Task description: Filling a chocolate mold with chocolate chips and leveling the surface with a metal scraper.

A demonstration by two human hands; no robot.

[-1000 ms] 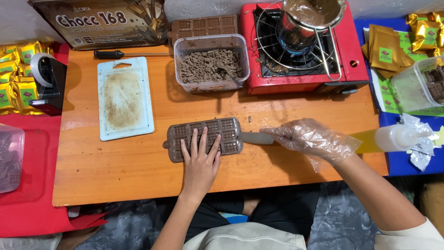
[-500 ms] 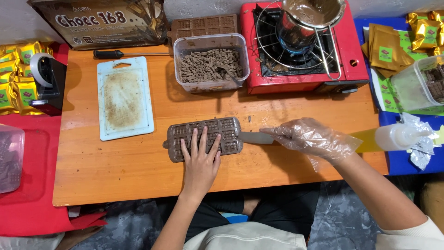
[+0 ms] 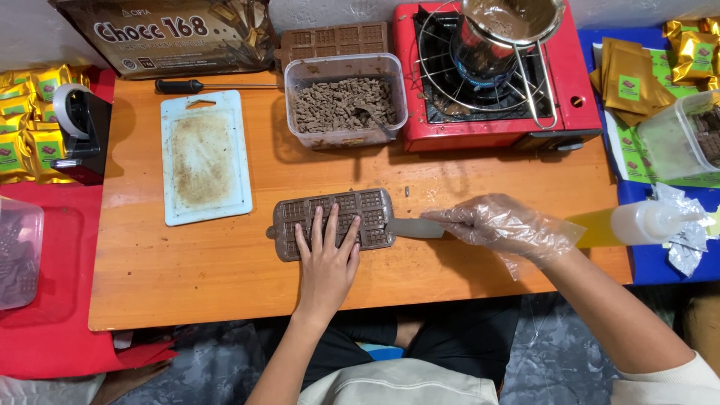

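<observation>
A brown rectangular chocolate mould [image 3: 334, 223] is being pressed flat onto the orange wooden desk [image 3: 187, 262] by the bare left hand [image 3: 328, 259], fingers spread; a flat metal scraper blade [image 3: 417, 228] is being gripped at its edge by the plastic-gloved right hand [image 3: 501, 226]

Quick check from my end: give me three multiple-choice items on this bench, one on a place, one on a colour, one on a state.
1. Where does the left hand rest?
A. on the cutting board
B. flat on the chocolate mould
C. on the stove

2. What colour is the stove?
A. red
B. green
C. white

3. How is the right hand dressed?
A. bare
B. in a thick oven mitt
C. in a clear plastic glove, holding a scraper

Answers: 1 B, the fingers lie spread across the mould's cells. 2 A, the casing around the burner is red. 3 C, the crinkled clear film covers the hand, and the flat blade reaches the mould's right end.
</observation>
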